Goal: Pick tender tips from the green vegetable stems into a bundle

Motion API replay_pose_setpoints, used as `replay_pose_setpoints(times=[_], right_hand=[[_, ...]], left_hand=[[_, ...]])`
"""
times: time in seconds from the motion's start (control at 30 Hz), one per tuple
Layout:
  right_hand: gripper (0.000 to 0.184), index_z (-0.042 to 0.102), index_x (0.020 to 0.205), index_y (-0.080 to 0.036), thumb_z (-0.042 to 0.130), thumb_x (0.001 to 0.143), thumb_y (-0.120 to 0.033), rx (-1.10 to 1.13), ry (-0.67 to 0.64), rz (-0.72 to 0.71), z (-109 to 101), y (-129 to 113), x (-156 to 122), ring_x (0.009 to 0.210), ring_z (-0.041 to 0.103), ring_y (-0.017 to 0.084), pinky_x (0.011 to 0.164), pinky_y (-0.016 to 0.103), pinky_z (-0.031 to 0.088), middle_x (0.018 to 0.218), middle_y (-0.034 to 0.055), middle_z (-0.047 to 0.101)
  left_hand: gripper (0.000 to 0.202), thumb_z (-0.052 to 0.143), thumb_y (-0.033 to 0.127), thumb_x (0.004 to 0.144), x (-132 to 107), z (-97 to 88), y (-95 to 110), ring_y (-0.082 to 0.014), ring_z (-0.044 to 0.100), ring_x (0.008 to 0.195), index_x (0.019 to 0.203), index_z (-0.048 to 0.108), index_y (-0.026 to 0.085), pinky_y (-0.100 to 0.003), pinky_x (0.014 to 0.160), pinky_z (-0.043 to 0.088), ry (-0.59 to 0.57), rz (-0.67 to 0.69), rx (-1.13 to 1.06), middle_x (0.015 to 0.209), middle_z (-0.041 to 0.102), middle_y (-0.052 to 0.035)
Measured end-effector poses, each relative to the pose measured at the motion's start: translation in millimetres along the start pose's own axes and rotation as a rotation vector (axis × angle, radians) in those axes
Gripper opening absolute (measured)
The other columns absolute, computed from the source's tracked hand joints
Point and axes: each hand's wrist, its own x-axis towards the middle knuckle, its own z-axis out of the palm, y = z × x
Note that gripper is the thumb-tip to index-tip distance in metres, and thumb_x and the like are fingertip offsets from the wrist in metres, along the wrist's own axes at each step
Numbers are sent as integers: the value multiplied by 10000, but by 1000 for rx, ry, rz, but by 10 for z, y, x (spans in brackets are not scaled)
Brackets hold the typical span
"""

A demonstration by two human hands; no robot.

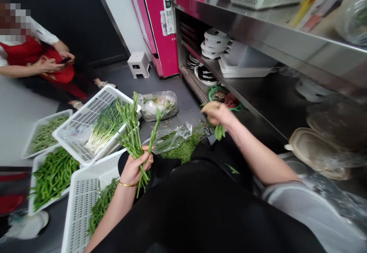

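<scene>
My left hand (137,166) is closed around a bunch of green leafy stems (132,125). The stems stand upright out of the fist, and their cut ends stick out below it. One stem leans to the right, near the thumb. My right hand (215,114), smeared by motion, is raised to the right with its fingers curled. Some green leaves (220,132) hang below it, apparently held in the hand. Between the hands lie a clear plastic bag (174,136) with greens in it and a heap of thin green trimmings (185,148).
White baskets stand at left, holding leafy greens (104,203), green peppers (56,174), scallions (106,125) and beans (47,132). A filled plastic bag (159,106) lies ahead. Steel shelving (258,27) borders the right. A person in a red apron (54,67) holds a phone.
</scene>
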Motion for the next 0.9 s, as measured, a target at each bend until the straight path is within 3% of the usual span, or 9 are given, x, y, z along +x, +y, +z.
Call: replay_pose_setpoints(times=[0.1, 0.2, 0.3, 0.37, 0.57, 0.63, 0.7, 0.8, 0.9], right_hand=[[298, 619, 944, -166, 627, 708, -349, -375, -178, -77, 207, 7, -190, 579, 585, 143, 578, 249, 439, 698, 34, 655], [286, 601, 1083, -188, 515, 821, -266, -564, -151, -391, 422, -204, -257, 794, 628, 142, 725, 242, 453, 977, 55, 674], [307, 590, 1134, -205, 453, 860, -203, -658, -180, -688, 607, -412, -233, 795, 624, 127, 707, 222, 449, 930, 31, 682], [340, 574, 1171, -211, 456, 853, -180, -743, -214, -773, 709, -469, -220, 726, 616, 123, 647, 216, 439, 836, 20, 682], [384, 489, 1251, -217, 442, 870, -219, -688, -239, -706, 885, -453, -286, 826, 613, 125, 685, 212, 431, 1000, 43, 667], [435, 450, 1280, -229, 472, 846, -220, -735, -318, -650, 933, -448, -288, 818, 617, 139, 646, 219, 420, 1017, 45, 666], [418, 502, 1222, -249, 498, 809, -191, -813, -420, -623, 960, -431, -266, 787, 620, 149, 605, 221, 393, 977, 32, 677], [339, 584, 1102, -270, 487, 796, -161, -882, -499, -634, 894, -362, -225, 794, 620, 148, 586, 218, 356, 947, 15, 683], [342, 588, 1100, -280, 468, 805, -156, -926, -488, -577, 697, -228, -211, 827, 620, 148, 607, 220, 354, 972, 14, 679]], left_hand=[[245, 678, 234, 708, 22, -16, 12, -33, 388, 351, 935, 643, 149, -153, 354, 268, 6, 22, 5, 556, 573, -1], [248, 682, 242, 704, 26, 29, 16, -34, 389, 335, 930, 641, 151, -152, 344, 265, -4, 5, 10, 557, 586, -7], [247, 694, 250, 693, 14, 103, 19, -43, 413, 341, 912, 641, 150, -147, 338, 274, 0, -34, 7, 543, 592, -11], [251, 714, 249, 669, 6, 144, 19, -68, 472, 387, 883, 636, 144, -144, 346, 299, 16, -40, 14, 543, 595, -16], [247, 734, 215, 640, 13, 224, -10, -74, 482, 368, 804, 563, 144, -166, 351, 345, 50, -27, 142, 564, 622, -12], [250, 739, 203, 637, 28, 249, -17, -76, 494, 375, 788, 551, 138, -172, 365, 363, 65, -33, 202, 566, 622, -9], [251, 742, 197, 636, 47, 262, -17, -70, 499, 392, 785, 550, 133, -168, 374, 370, 78, -28, 206, 579, 619, -2], [262, 749, 209, 635, 75, 232, 3, -99, 566, 494, 804, 563, 132, -177, 410, 418, 126, -25, 136, 652, 638, -13], [272, 758, 219, 627, 90, 148, 47, -167, 643, 702, 809, 582, 120, -237, 548, 516, 203, -2, 97, 772, 668, -54]])
